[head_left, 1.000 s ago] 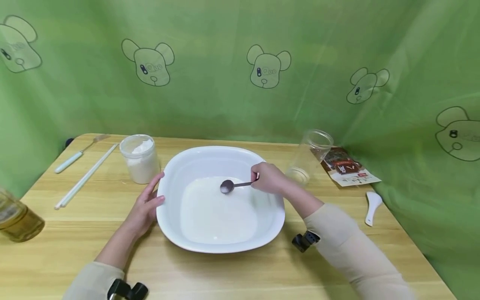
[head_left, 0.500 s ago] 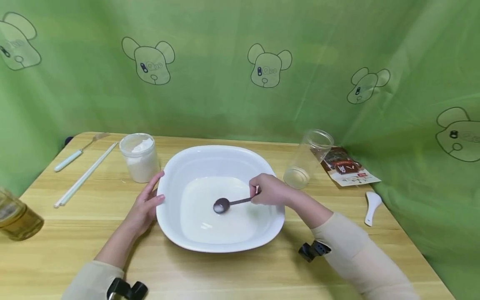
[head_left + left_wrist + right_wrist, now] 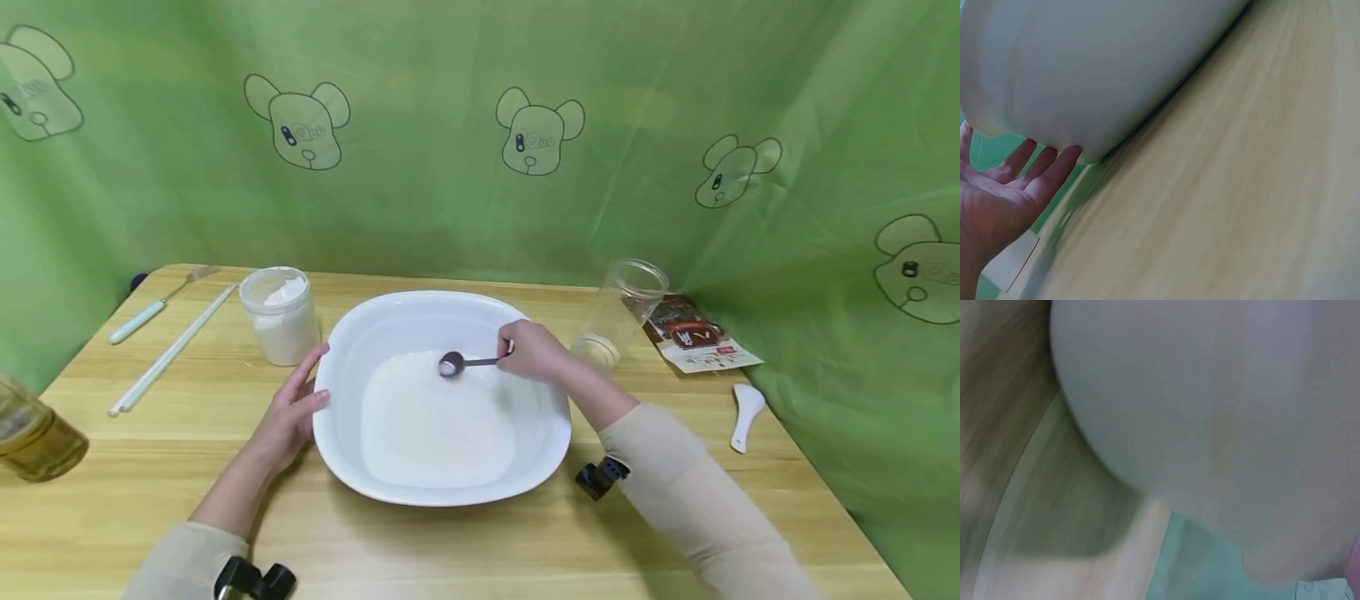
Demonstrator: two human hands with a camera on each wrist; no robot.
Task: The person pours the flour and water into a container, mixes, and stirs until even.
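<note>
A white oval basin (image 3: 442, 493) stands on the table before me, its inside pale and glossy. My left hand (image 3: 288, 408) steadies its left side, thumb and index fingertip at the rim. In the left wrist view the fingers (image 3: 1054, 177) reach out fairly straight, tips against the basin's outer wall (image 3: 1104, 69). Over the far right part of the basin, my right hand (image 3: 532, 352) pinches the handle of a dark spoon (image 3: 452, 364); the bowl points left and looks shiny inside. The right wrist view is mostly basin wall (image 3: 1197, 412), with the spoon hidden.
Left of the basin are a jar of white powder (image 3: 281, 321), white chopsticks (image 3: 172, 350), a fork (image 3: 138, 321) and an amber bottle (image 3: 37, 437). Beyond the right arm are a clear container (image 3: 626, 304), a printed packet (image 3: 697, 337) and a white spoon (image 3: 746, 417).
The spoon and right hand moved down and toward me half a second ago, then back up to the far side. My left hand and the basin have stayed put.
</note>
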